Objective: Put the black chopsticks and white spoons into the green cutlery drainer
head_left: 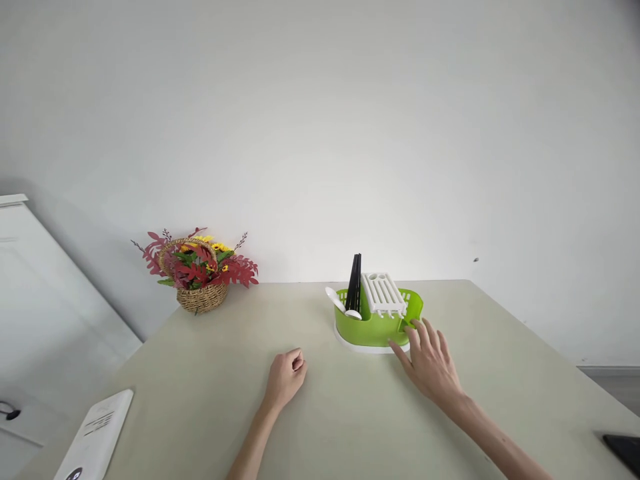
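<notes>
At the bottom edge, two bare forearms reach in over a smooth, matte, pale grey-green worktop (200,400). The left hand (286,377), low and just left of centre, is curled into a loose fist, with nothing seen in it. The right hand (430,357), right of centre, is open with its fingers spread — fingertips at the near right side of a green plastic caddy (367,331); whether they touch it I cannot tell. In the lower left corner lies a flat white slab (96,437) with rounded corners and dark printed lines; a black object (623,448) is cut off at the lower right. The caddy, right of centre, is rounded, with slotted walls and a white base (367,349). Slim black chopsticks (354,283) and white spoons (335,299) lean in its left part — beside them sits a ribbed white rack (384,293). Farther left, a woven wicker basket (203,298) holds red leaves and yellow flowers before the plain pale wall (320,133).
</notes>
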Tool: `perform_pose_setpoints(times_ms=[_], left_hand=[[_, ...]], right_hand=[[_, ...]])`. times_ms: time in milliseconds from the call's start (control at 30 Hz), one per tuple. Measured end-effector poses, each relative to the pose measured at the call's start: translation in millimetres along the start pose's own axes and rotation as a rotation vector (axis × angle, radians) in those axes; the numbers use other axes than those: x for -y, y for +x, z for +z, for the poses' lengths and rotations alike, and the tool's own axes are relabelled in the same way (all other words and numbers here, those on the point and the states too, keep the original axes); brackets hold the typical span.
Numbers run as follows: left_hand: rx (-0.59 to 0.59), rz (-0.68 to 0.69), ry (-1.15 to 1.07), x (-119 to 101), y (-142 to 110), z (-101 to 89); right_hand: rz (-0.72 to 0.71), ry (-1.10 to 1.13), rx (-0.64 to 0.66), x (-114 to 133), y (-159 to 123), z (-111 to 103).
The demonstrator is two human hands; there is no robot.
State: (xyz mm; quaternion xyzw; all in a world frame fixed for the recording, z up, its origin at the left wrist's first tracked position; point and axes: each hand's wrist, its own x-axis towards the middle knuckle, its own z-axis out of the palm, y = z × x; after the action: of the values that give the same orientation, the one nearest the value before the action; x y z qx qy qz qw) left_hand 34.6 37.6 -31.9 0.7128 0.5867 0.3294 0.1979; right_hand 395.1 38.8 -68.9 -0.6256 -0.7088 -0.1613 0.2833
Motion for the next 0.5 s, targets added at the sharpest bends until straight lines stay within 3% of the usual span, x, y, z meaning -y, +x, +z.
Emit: perform_pose_setpoints(times_ms=[500], left_hand=[[0.0,0.006,0.013,3.7,0.6,1.9]], right_hand=[[0.245,-0.046,0.274,-125.3,24.2,-9.7]])
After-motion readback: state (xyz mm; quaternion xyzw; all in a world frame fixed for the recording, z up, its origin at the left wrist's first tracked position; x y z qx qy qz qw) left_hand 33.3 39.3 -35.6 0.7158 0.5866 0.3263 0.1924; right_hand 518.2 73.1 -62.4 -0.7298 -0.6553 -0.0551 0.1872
